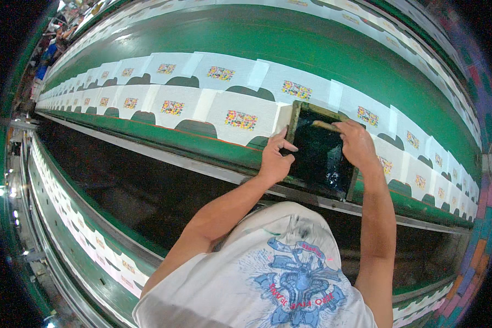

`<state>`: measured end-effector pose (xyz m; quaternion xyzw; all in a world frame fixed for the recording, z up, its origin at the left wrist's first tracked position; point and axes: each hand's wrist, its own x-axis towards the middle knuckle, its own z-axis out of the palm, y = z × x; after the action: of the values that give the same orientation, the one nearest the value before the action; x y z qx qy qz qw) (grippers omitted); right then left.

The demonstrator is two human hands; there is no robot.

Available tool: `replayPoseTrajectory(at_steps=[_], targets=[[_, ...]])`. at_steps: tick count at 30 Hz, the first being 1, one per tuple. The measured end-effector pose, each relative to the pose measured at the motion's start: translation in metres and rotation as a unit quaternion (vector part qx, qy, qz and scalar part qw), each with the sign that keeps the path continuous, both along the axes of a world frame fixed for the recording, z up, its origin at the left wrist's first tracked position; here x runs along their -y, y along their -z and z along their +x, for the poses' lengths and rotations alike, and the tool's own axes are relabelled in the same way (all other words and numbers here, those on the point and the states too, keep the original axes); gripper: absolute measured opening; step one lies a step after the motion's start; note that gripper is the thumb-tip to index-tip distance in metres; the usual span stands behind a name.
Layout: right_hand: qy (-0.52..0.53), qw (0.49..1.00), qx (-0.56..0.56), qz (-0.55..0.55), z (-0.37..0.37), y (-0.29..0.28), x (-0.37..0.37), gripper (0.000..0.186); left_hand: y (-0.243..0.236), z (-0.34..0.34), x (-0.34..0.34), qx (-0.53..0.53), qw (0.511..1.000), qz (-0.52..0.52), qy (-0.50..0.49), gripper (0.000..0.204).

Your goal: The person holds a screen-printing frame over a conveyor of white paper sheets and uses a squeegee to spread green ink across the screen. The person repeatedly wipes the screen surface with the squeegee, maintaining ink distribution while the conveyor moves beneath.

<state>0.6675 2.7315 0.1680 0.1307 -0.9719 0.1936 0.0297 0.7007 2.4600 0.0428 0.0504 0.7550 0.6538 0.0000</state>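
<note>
A small dark printing screen (318,158) in a green-stained wooden frame lies on a white cut fabric piece on the long green table (290,44). My left hand (275,157) grips the screen's left frame edge. On the screen's far side my right hand (355,143) is closed on a wooden-handled squeegee (323,125). White fabric pieces with small multicoloured prints, such as the nearest one (240,119), lie in two rows along the table to the left and right of the screen.
A metal rail (202,167) runs along the table's near edge, with a dark gap below it. Another long table (93,235) with white printed pieces curves along the lower left. People stand at the far upper left (52,41). Coloured floor tiles (475,257) show at right.
</note>
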Motion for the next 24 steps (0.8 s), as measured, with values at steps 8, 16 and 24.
replayPoseTrajectory(at_steps=[8, 16, 24], targets=[[-0.016, 0.999, 0.022, 0.021, 0.022, 0.004, 0.014, 0.051, -0.002, 0.001, 0.000, 0.011, 1.000, 0.003, 0.011, 0.021], [-0.016, 0.999, 0.001, 0.033, 0.105, 0.000, 0.045, 0.050, -0.001, 0.002, 0.000, -0.017, 0.999, 0.027, 0.004, 0.021], [-0.004, 0.999, 0.034, 0.006, 0.141, -0.003, 0.061, 0.050, -0.001, 0.001, 0.001, -0.021, 1.000, 0.014, 0.009, 0.024]])
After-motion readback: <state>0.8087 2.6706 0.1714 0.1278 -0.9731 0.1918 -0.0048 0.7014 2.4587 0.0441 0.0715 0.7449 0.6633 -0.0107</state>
